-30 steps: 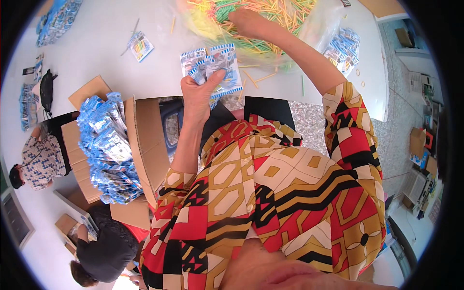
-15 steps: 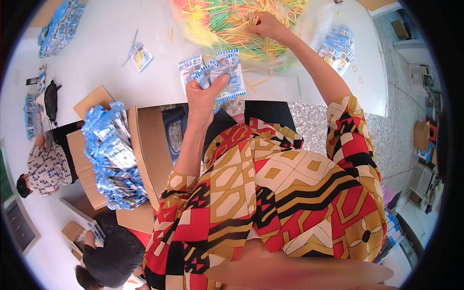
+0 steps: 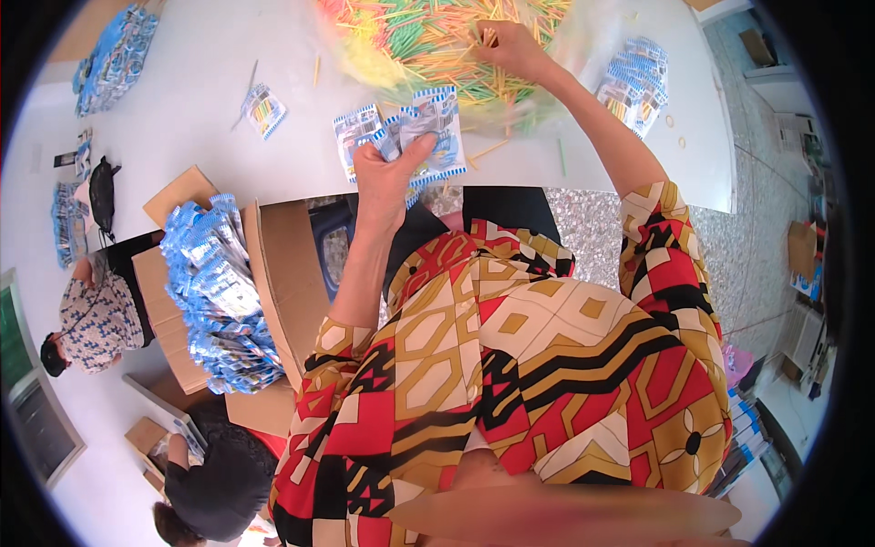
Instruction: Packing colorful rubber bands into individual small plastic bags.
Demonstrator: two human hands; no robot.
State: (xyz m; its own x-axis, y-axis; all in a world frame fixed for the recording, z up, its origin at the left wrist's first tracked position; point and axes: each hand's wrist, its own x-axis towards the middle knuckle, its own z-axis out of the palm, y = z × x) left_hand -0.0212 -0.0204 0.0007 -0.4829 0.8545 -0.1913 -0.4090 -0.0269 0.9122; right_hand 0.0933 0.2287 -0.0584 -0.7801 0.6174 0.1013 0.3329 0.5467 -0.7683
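My left hand (image 3: 383, 178) is closed on a few small blue-and-white packets (image 3: 437, 123), fanned out above the table's near edge, the thumb pressed across their front. At the far side, my right hand (image 3: 513, 50) reaches into a heap of thin coloured sticks (image 3: 419, 32) in yellow, orange, green and pink. Its fingers are pinched round some of the sticks at the heap's surface; how many cannot be made out. The heap lies on clear plastic sheeting (image 3: 365, 82), and several loose sticks (image 3: 490, 151) lie beside it.
A cardboard box (image 3: 278, 273) full of blue packets (image 3: 219, 283) stands at my left. More packets (image 3: 633, 87) lie at the table's right, with a single packet (image 3: 265, 111) and a large pile (image 3: 117, 59) at left. Two other people (image 3: 219, 483) work at the lower left.
The view has shifted slightly. My right hand stays at the stick heap with its fingers pinched, and my left hand keeps hold of the packets.
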